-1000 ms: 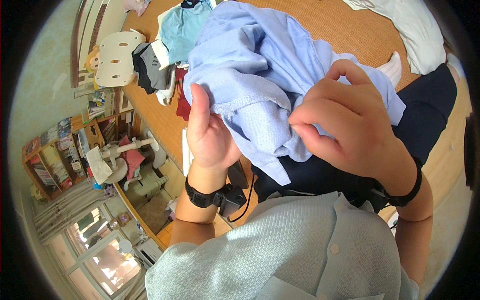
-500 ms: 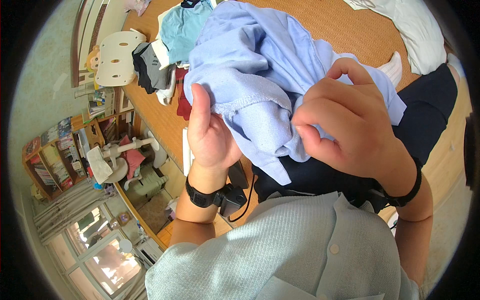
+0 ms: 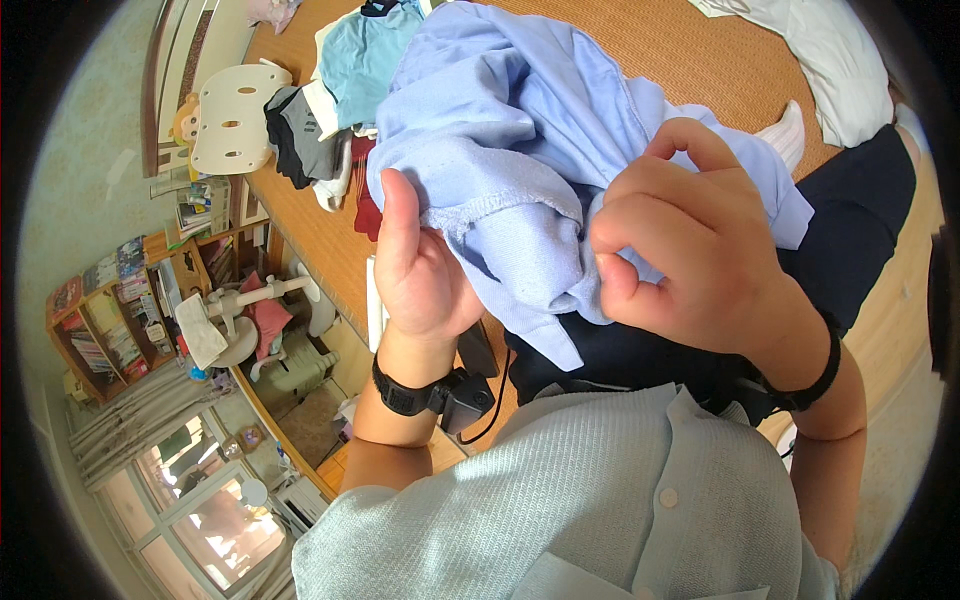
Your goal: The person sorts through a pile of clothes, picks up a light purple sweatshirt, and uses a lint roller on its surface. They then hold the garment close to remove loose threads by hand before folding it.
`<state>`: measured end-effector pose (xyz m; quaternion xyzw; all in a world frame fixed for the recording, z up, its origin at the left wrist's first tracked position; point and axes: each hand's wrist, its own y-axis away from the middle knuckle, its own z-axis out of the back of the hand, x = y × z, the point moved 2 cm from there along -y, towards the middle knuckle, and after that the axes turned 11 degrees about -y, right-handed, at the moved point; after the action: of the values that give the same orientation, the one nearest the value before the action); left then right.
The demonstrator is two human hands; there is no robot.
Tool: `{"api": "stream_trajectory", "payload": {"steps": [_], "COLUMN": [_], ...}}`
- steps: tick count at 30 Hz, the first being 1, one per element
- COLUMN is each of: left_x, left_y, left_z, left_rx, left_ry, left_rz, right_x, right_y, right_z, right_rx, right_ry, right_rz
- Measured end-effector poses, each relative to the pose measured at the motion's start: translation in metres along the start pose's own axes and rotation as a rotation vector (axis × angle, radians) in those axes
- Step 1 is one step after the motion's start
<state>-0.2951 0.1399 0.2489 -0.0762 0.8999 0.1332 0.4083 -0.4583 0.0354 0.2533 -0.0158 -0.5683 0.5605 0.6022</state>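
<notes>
Holding the light-blue shirt (image 3: 520, 150) bunched at chest height above your lap, you have your left hand (image 3: 420, 270) cupped against its hem with the thumb upright, and your right hand (image 3: 690, 250) curled shut, pinching a fold. Judged step: finding an edge; next calls for spreading the cloth with both hands. Against the frame 1 second earlier, both grips and the shirt sit practically unchanged.

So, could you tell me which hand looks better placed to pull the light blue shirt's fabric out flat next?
Probably the right hand: its fingers already pinch a fold of the light blue shirt, while the left hand only props the cloth.
</notes>
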Motion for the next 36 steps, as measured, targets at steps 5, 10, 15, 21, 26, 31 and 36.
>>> {"api": "stream_trajectory", "payload": {"steps": [5,10,15,21,26,31,36], "left_x": [0.000,0.001,0.001,0.000,0.000,-0.001,0.000], "left_y": [0.002,0.001,0.001,0.002,0.002,0.002,0.003], "left_z": [0.003,-0.002,-0.003,-0.002,-0.006,-0.006,-0.006], "left_rx": [0.020,-0.013,-0.035,0.011,-0.021,0.007,-0.017], "left_ry": [-0.065,-0.064,-0.084,-0.061,-0.109,-0.098,-0.098], "left_rz": [0.014,0.018,0.010,0.007,0.023,0.019,0.011], "right_x": [0.002,0.002,0.002,0.000,0.001,0.003,0.002], "right_y": [0.001,0.004,0.001,0.001,0.003,0.003,0.002], "right_z": [0.003,-0.002,-0.002,0.008,0.006,0.000,0.009], "right_rx": [-0.026,-0.011,-0.044,-0.033,-0.058,-0.058,-0.049], "right_ry": [-0.031,-0.027,-0.013,0.015,-0.031,-0.026,0.013], "right_rz": [-0.015,0.008,0.012,-0.018,-0.001,0.021,-0.016]}}
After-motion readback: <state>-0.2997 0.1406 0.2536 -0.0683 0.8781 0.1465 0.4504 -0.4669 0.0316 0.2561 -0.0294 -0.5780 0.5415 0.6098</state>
